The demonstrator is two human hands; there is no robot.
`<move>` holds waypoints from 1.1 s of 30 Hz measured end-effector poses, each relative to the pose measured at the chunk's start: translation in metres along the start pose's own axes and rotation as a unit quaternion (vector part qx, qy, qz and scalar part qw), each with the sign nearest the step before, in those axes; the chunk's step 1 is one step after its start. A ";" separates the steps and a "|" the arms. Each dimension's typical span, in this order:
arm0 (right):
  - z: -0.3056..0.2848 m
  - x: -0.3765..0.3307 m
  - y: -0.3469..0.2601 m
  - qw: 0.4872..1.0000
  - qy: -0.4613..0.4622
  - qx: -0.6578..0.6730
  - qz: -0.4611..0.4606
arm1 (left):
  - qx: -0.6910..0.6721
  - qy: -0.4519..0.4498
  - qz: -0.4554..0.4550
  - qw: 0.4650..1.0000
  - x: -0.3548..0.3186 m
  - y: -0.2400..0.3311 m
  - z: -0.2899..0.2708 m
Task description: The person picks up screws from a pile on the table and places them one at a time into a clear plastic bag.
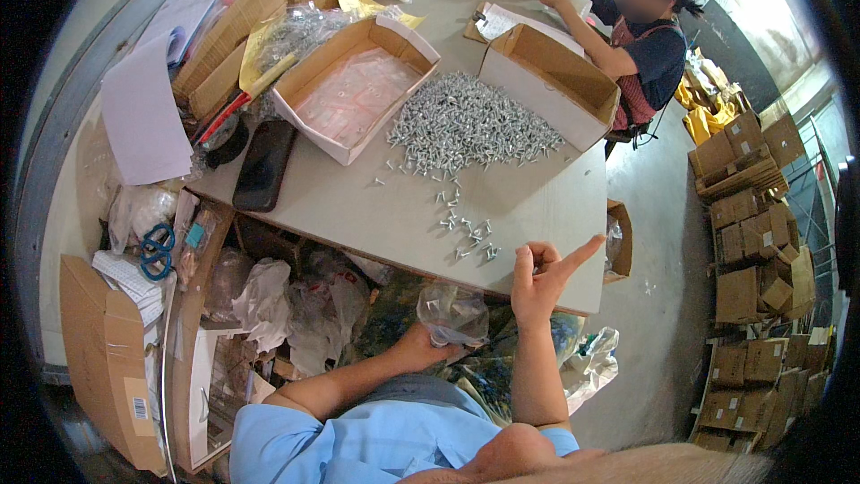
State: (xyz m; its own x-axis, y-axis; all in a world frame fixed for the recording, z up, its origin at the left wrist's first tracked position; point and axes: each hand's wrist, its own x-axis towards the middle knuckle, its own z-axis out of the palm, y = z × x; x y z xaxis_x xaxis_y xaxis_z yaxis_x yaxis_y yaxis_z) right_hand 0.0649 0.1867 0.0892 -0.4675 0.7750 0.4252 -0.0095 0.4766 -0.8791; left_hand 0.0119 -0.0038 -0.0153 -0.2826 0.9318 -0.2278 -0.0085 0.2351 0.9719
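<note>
My left hand (423,347) grips a small clear plastic bag (453,311) with a few screws in it, held below the near edge of the grey table (349,202). My right hand (542,275) is raised at the table's near edge with thumb and forefinger pinched together, little finger stretched out; whether it holds a screw I cannot tell. Just left of it lie a few loose silver screws (470,235). A large heap of silver screws (466,121) covers the table's middle.
An open cardboard box (351,90) with clear bags stands left of the heap, another open box (551,81) to its right. A black phone (264,164) lies at the left. Another person (640,45) sits at the far side. Blue scissors (158,249), crumpled bags and stacked cartons (752,242) surround the table.
</note>
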 end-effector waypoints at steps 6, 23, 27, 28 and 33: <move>-0.002 -0.007 0.024 0.991 -0.022 0.003 -0.135 | 0.027 0.076 0.086 0.993 0.000 0.003 0.004; -0.007 0.041 -0.061 0.996 0.003 0.070 -0.050 | -0.054 0.056 -0.020 0.997 -0.004 0.007 0.004; -0.009 0.032 -0.056 0.995 0.009 0.082 -0.062 | -0.061 0.064 -0.040 0.995 -0.002 0.005 0.006; -0.010 0.031 -0.051 0.997 -0.034 0.034 -0.062 | -0.079 0.067 -0.009 0.995 -0.002 0.008 0.006; 0.000 0.024 -0.034 0.966 -0.199 -0.152 -0.067 | -0.091 0.037 -0.006 0.995 -0.001 0.003 0.001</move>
State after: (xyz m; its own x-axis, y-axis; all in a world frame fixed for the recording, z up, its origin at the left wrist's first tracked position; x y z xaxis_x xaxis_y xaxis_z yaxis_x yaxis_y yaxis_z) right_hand 0.0535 0.1893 0.1295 -0.7833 0.5056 0.3617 0.1377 0.7085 -0.6921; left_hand 0.0132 -0.0038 -0.0125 -0.3511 0.9049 -0.2408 -0.1832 0.1858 0.9654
